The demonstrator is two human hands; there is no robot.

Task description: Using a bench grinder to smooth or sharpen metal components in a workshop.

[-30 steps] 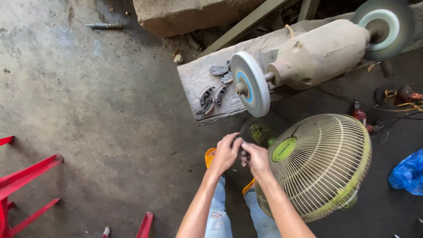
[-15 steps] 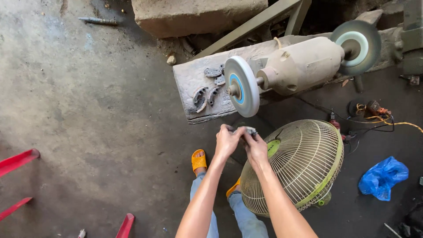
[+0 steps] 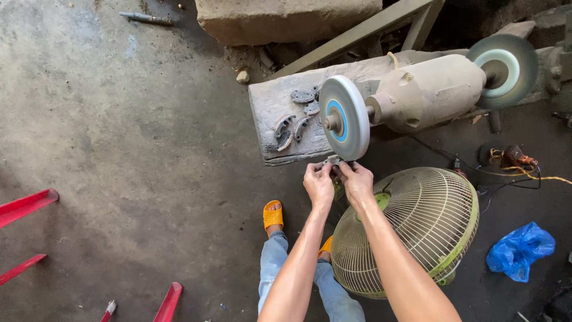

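Metal piece point(image 3: 331, 161), small and grey, sits pinched between both hands right under the rim of the grinding wheel point(image 3: 344, 117), touching or all but touching it; its exact shape is too small to tell. Far left, red metal bars point(image 3: 24, 206) jut in over the bare concrete floor point(image 3: 131, 137). Further right, an orange sandal point(image 3: 273, 216) shows on the floor below the arms. The left hand point(image 3: 319, 183) has its fingers curled tight on the piece's left side. Above it, a worn grey counter point(image 3: 265, 113) carries several curved grey metal parts point(image 3: 292, 125) lying just left of the wheel. The right hand point(image 3: 357, 182) grips the piece's right side, fingers closed. The wheel, white with a blue centre, is mounted on a beige bench grinder point(image 3: 429, 92) with a second wheel point(image 3: 500, 70) at its far end. Below the right forearm stands a green-rimmed fan point(image 3: 417, 229), and a blue plastic bag point(image 3: 519, 250) lies at far right.
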